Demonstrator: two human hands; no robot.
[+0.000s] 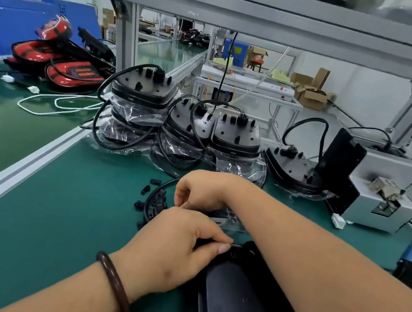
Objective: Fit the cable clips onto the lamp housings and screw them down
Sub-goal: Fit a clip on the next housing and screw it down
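Two hands are working on the green-matted bench (70,202): the left hand (173,253) is pinching a thin black cable (238,246) at the smooth black plastic lamp housing (244,297) lying nearest, while the right hand (202,190) is curling its fingers downward beside scattered small black cable clips (157,203) (its grip is hidden; I cannot tell).

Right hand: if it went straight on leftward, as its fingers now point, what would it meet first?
The right hand would most likely meet the loop of the black cable first, with the loose cable clips lying around it on the mat; depth is unclear.
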